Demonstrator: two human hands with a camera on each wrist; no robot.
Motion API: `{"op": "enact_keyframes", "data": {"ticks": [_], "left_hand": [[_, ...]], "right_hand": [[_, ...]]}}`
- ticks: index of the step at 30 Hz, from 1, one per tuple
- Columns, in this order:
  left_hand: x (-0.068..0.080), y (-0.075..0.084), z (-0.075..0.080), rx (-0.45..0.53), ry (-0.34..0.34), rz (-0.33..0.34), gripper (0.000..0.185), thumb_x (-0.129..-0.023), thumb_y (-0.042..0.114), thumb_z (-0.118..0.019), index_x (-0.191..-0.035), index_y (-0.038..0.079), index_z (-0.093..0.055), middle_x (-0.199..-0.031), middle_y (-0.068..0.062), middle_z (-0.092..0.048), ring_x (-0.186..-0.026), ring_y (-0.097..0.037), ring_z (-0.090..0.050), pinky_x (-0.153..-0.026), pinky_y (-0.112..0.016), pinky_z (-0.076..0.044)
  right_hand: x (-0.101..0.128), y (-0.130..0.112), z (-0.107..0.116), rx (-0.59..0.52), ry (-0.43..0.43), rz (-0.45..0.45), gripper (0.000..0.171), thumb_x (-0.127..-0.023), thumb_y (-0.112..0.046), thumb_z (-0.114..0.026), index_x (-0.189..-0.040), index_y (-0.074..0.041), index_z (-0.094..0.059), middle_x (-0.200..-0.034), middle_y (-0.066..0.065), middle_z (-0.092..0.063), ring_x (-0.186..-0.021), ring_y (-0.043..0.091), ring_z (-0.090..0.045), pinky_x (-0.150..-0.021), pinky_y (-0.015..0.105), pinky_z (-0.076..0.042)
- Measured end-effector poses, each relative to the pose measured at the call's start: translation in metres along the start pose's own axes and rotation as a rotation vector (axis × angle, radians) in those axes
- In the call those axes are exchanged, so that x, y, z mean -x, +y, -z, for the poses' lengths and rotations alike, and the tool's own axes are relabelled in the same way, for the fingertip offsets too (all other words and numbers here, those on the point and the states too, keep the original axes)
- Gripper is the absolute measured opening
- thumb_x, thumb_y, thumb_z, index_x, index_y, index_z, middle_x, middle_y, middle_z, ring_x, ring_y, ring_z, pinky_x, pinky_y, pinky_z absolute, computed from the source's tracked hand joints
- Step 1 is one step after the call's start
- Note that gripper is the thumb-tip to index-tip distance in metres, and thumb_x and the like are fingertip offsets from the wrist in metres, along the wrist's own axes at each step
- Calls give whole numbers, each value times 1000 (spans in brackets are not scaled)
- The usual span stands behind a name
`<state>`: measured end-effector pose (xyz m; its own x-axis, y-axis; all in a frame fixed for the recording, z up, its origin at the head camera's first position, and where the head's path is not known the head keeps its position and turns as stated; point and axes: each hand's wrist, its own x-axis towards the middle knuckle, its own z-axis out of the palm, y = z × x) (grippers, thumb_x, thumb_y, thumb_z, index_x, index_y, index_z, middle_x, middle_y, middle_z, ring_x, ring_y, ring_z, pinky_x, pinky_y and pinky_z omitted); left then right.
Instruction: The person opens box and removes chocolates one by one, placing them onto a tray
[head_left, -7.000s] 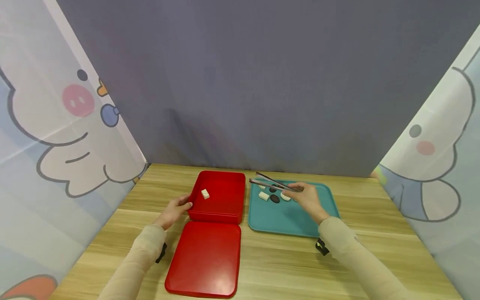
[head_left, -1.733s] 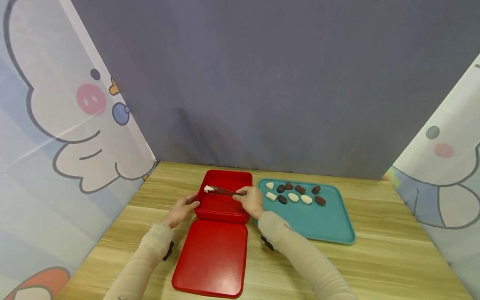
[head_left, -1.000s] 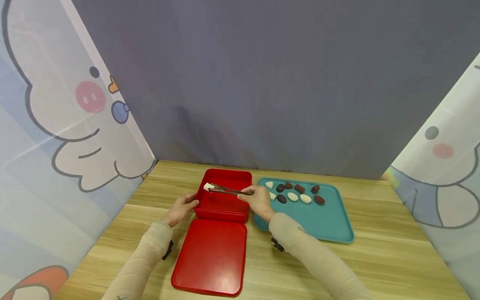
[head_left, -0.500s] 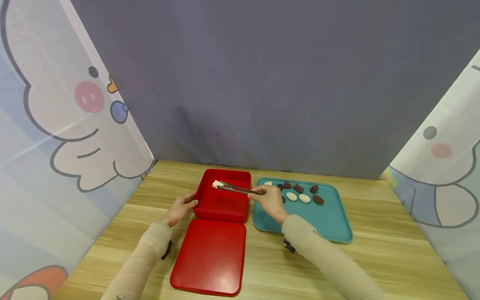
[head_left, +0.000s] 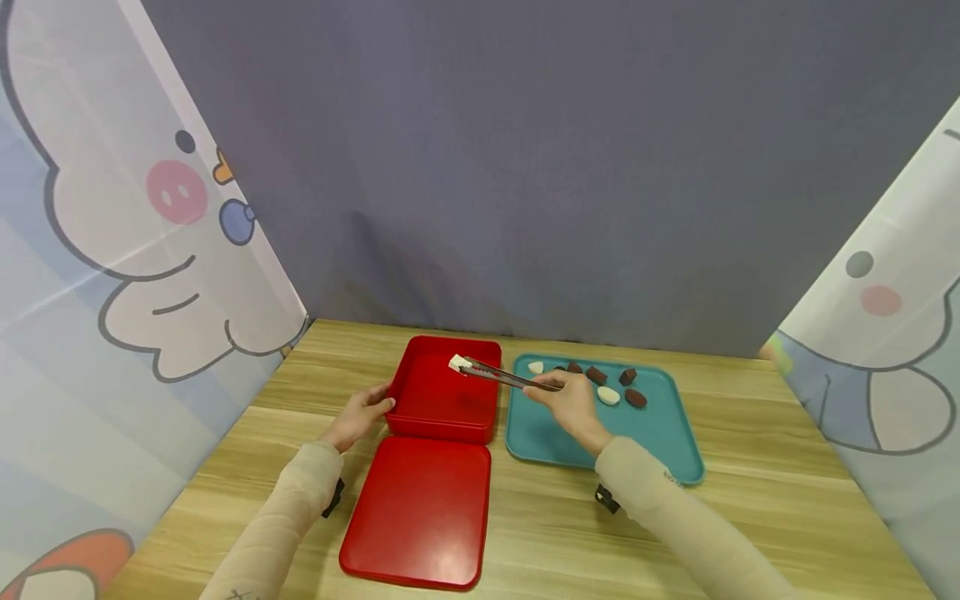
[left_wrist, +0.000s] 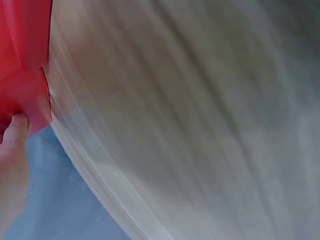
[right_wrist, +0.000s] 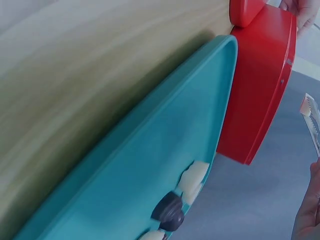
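Note:
An open red box (head_left: 442, 400) stands on the wooden table with its lid (head_left: 416, 508) flat in front of it. My left hand (head_left: 366, 410) holds the box's left wall, and in the left wrist view a fingertip (left_wrist: 15, 132) lies against the box's corner (left_wrist: 30, 85). My right hand (head_left: 564, 398) grips metal tongs (head_left: 504, 377) over the teal tray (head_left: 652, 454). The tongs pinch a small white piece (head_left: 457, 362) above the box's far right part. The same white piece (right_wrist: 306, 105) shows at the tong tip in the right wrist view.
Several white and brown sweets (head_left: 608, 395) lie along the tray's far half, and white sweets (right_wrist: 194, 181) and a dark one (right_wrist: 168, 214) show in the right wrist view. A grey backdrop closes the far table edge. Cartoon-printed curtains hang on both sides.
The tongs have risen from the box's far left corner and moved right with the white piece in them. My right hand has drawn back over the tray. The left hand has stayed put.

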<state>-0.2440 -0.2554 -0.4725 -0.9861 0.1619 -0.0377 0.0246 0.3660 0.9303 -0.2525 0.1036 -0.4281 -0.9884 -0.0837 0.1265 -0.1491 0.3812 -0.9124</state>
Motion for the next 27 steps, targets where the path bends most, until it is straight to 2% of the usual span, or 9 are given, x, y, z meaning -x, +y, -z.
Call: {"op": "enact_keyframes", "data": {"ticks": [6,12,16,22,27], "left_hand": [[-2,0,3,-31,-33,11,56,-97,17,-45,-143,-4,-22,-144,-26,-30,-130,-38,-34,-102,-48,-37],[-4,-2,3,-19,-27,4,56,-97,17,-46,-143,-5,-23,-144,-26,-31,-129,-38,-36,-101,-48,-38],[-6,-2,2,-18,-37,15,56,-97,17,-46,-143,-4,-23,-144,-25,-30,-129,-37,-36,-101,-47,-39],[-6,-2,5,-22,-39,13,56,-97,17,-45,-144,-4,-22,-144,-25,-30,-129,-38,-36,-101,-48,-38],[-4,-2,5,-12,-46,13,54,-98,15,-43,-144,-4,-22,-145,-26,-29,-129,-38,-36,-101,-48,-38]], "right_hand": [[4,9,14,21,39,-25,25,-75,-28,-75,-95,-12,-71,-93,6,-68,-79,21,-61,-60,28,-47],[6,15,29,61,58,-54,31,-74,-33,-76,-97,-13,-71,-97,7,-67,-76,20,-60,-57,28,-45],[10,18,40,72,67,-77,34,-73,-36,-76,-98,-13,-70,-100,8,-67,-79,18,-59,-60,29,-46],[15,22,50,85,71,-80,38,-75,-37,-74,-102,-13,-70,-110,10,-64,-94,22,-61,-68,29,-50],[20,27,56,80,60,-84,39,-76,-37,-73,-104,-11,-68,-110,10,-65,-98,24,-61,-76,35,-53]]}}
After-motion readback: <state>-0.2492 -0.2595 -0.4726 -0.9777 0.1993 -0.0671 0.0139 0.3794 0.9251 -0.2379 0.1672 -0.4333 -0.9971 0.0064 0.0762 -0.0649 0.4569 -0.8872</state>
